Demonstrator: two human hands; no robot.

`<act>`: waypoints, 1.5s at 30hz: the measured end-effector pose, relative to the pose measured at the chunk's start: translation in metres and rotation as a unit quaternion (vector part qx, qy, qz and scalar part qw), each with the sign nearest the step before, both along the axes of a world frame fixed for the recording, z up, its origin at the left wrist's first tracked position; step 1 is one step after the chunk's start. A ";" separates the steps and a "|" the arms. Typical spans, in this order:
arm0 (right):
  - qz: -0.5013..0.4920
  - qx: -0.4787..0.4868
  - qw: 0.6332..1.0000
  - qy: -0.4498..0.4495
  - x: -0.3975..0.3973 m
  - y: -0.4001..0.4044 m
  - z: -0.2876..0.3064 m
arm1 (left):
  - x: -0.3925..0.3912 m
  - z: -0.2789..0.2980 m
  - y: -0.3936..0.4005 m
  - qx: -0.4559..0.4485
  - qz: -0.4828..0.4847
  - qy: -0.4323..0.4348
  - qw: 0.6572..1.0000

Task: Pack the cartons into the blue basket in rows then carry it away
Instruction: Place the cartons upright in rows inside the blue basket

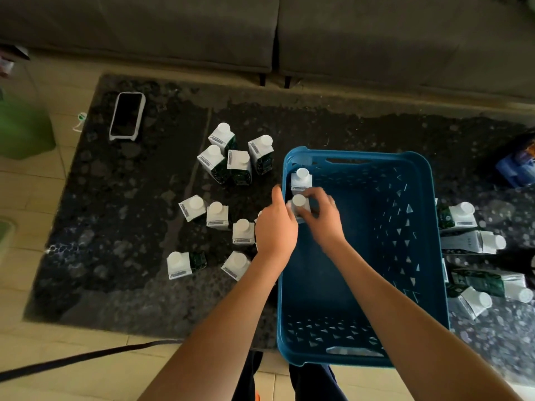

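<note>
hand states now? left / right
Left hand: grips the carton at the blue basket wall.
Right hand: fingers curled round the same carton.

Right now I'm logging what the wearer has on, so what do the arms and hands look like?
Both forearms are bare, with no sleeves or gloves in view. The right hand seems to wear a thin ring on one finger. The left hand shows no jewellery, and no watch or wristband is visible.

The basket (428,227) looks like smooth perforated plastic; beside it, paper-like cartons (217,215) stand on a glossy speckled stone table (115,227).
</note>
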State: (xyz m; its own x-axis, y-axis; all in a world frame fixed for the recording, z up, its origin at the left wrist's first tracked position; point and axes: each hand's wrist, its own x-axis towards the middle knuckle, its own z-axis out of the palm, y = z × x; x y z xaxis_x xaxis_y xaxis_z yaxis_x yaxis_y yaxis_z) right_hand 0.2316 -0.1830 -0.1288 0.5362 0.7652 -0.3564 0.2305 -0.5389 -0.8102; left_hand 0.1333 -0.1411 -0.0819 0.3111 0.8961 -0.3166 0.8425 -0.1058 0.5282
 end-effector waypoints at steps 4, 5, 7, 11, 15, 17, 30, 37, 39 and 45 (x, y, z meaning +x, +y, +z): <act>-0.100 -0.018 0.990 0.101 0.010 0.003 0.004 | 0.000 0.000 -0.001 0.000 0.005 -0.010 1.000; -0.135 -0.027 0.980 0.145 0.013 0.006 0.005 | 0.000 -0.001 -0.001 0.002 0.005 -0.013 1.000; -0.176 -0.051 0.958 0.220 0.016 0.011 0.006 | 0.000 -0.001 -0.001 0.003 0.010 -0.023 1.000; -0.136 -0.097 0.954 0.250 0.010 0.020 0.005 | 0.000 -0.001 -0.001 0.001 0.012 -0.030 0.999; -0.125 -0.153 0.950 0.242 0.001 0.015 0.006 | -0.001 -0.001 -0.001 -0.008 0.018 -0.025 0.999; -0.086 -0.186 0.955 0.215 -0.008 0.005 0.007 | 0.000 0.000 0.000 -0.014 0.021 -0.024 0.999; -0.162 -0.084 0.981 0.069 -0.045 -0.001 -0.001 | 0.000 0.001 0.000 -0.009 0.026 -0.028 0.999; -0.122 -0.084 0.988 0.049 -0.037 -0.003 -0.003 | -0.001 0.000 0.000 -0.010 0.024 -0.026 0.999; -0.110 -0.097 0.988 0.042 -0.034 -0.002 -0.005 | -0.001 0.000 0.000 -0.011 0.022 -0.023 0.999; -0.051 -0.154 0.984 0.068 -0.030 -0.013 0.004 | -0.002 0.001 0.000 -0.016 0.010 -0.020 1.000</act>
